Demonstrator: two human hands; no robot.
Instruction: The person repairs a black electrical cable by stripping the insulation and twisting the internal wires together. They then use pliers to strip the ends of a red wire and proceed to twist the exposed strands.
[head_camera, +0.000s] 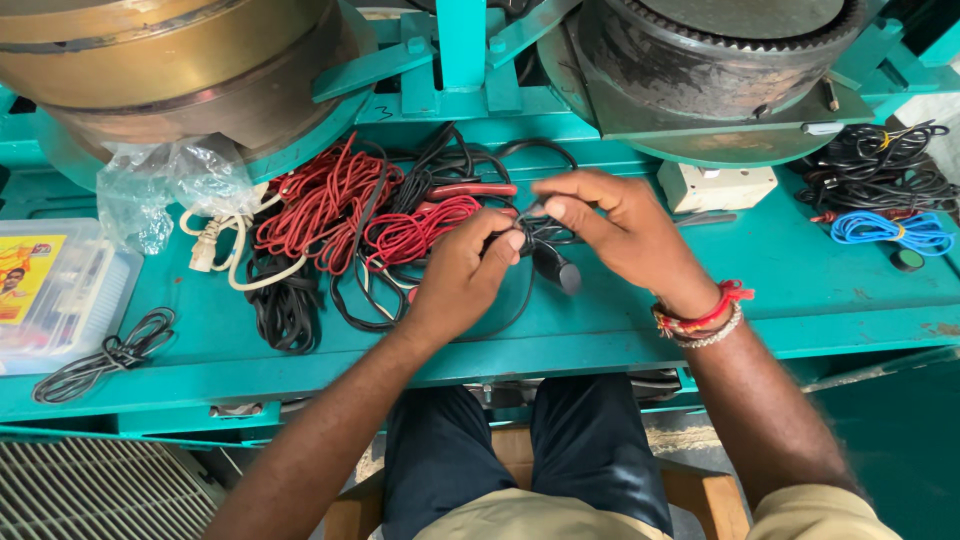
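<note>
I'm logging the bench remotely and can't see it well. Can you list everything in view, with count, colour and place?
Bench: one, teal, across the frame.
Red wire bundles: a few coils, red, centre-left of the bench.
Black cable in hand: one, black, between both hands, with a dark plug end.
Black cable coils: several, black, below the red wire; one more at front left.
White cord: one, cream, left of the red wire.
Plastic bag: one, clear, rear left.
Plastic box: one, clear, far left.
Blue wire coil: one, blue, far right, below more black cables.
Red-handled pliers: one, rear centre.
Left hand: pinching the cable.
Right hand: pinching the cable; beaded bracelets at the wrist.
</note>
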